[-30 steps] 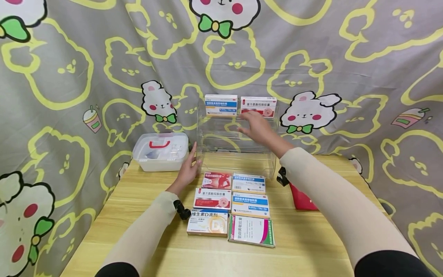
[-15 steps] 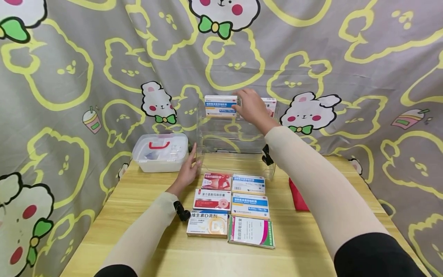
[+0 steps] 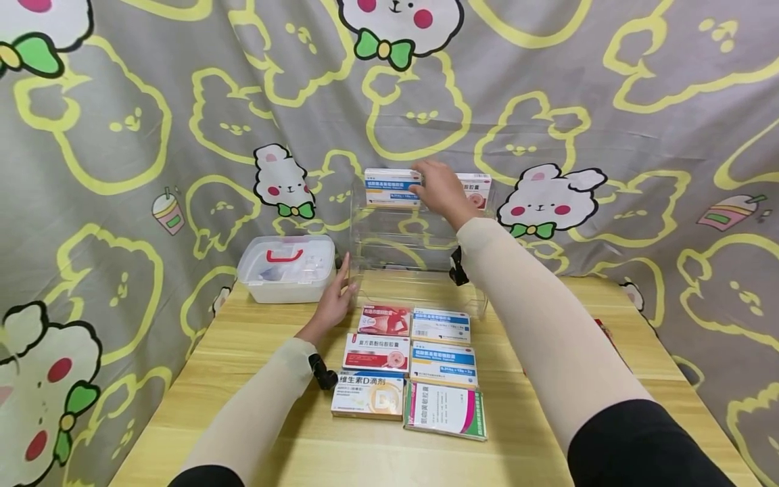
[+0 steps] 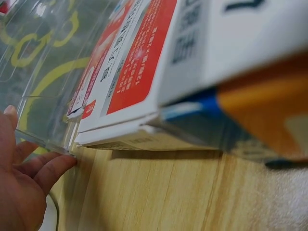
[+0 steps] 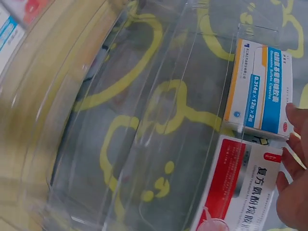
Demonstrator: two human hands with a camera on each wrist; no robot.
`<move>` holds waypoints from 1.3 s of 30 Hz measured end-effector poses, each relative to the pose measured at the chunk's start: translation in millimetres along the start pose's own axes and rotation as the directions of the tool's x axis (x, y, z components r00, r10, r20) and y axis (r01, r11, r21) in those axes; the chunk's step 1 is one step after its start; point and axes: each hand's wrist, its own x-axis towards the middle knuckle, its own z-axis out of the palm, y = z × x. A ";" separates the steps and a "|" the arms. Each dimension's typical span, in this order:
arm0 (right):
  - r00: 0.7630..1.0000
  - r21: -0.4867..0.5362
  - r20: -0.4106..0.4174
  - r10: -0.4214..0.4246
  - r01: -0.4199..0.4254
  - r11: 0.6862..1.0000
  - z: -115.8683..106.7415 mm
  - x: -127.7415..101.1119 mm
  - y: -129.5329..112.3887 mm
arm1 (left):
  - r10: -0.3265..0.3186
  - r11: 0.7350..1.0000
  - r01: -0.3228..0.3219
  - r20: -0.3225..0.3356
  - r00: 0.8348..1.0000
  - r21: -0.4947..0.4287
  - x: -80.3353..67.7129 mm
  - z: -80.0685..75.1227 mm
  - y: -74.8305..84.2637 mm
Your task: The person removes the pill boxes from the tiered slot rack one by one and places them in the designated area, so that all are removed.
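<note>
Our right hand rests spread fingers on the red-and-white box, beside a blue-striped box on the clear rack's top shelf. Our left hand, fingers straight, steadies the rack's left edge.

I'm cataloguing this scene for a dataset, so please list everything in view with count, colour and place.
Clear rack: one, transparent, back of table.
Top-tier boxes: two, blue-white box and red-white box, side by side.
Table boxes: six, red, blue, orange and green-pink on white, in two columns before the rack.
Lidded bin: one, white with red handle, left of the rack.
Table: one, light wood.
Curtain: grey, yellow bunnies.
Left hand: touches the rack's left edge.
Right hand: on the top-tier boxes.
</note>
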 end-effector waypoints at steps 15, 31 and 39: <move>0.985 0.169 -0.106 0.137 -0.118 0.979 14.8 6.7 -0.9 | -0.027 0.998 0.027 0.009 1.000 -0.048 -1.0 0.6 0.8; 0.976 0.270 -0.122 0.181 -0.142 0.952 12.2 2.6 -1.8 | -0.023 0.999 0.023 0.017 1.000 -0.032 -0.4 -0.2 1.1; 0.978 0.262 -0.122 0.171 -0.134 0.956 11.8 1.9 -1.4 | -0.015 0.999 0.017 0.032 0.999 -0.048 1.5 -0.6 -1.1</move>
